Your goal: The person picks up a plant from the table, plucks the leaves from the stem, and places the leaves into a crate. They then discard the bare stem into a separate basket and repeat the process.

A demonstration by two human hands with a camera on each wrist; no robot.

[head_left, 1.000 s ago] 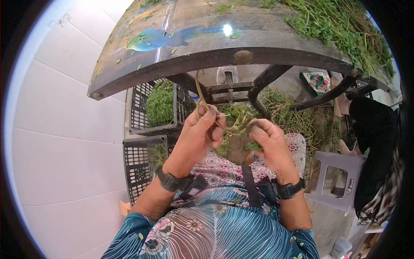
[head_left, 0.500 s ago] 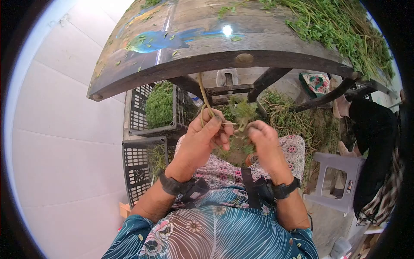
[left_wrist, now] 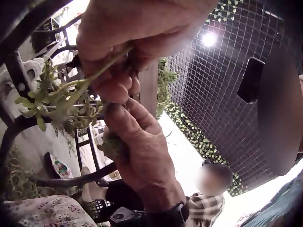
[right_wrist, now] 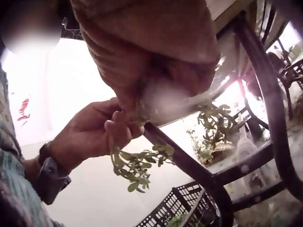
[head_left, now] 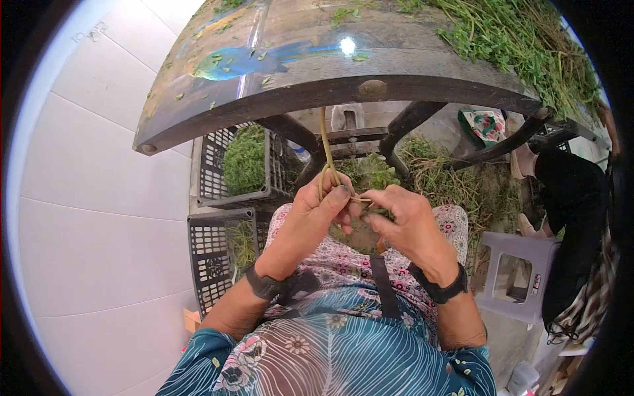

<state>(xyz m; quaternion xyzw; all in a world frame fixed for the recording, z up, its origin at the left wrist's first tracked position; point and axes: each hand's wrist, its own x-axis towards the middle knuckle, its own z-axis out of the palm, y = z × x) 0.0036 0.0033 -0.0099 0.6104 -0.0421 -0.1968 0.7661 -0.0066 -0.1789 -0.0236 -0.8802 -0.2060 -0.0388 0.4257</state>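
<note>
In the head view the left hand (head_left: 316,214) pinches a long, pale green-brown stem (head_left: 325,142) that rises toward the table edge and loops at the fingers. Close against it, the right hand (head_left: 413,224) has its fingers curled round leafy bits of the plant. Green leaves (head_left: 381,173) stand out just beyond the fingertips. From the left wrist the leafy sprig (left_wrist: 61,97) shows beside the fingers of both hands, and a green clump (left_wrist: 112,145) sits in the right palm. Small leaves (right_wrist: 135,170) hang below the left fingers in the right wrist view.
A wooden table (head_left: 317,89) with a heap of greens (head_left: 522,56) stands in front. Black crates (head_left: 221,251) are at the left, one holding greens (head_left: 244,162). Stems (head_left: 449,188) litter the floor. A grey stool (head_left: 518,277) and another person's dark-clothed leg (head_left: 571,198) are at the right.
Both hands have shifted slightly, the left toward the right, and their fingertips are now close together. The leafy tuft blurred between them half a second ago now stands beyond the fingers.
</note>
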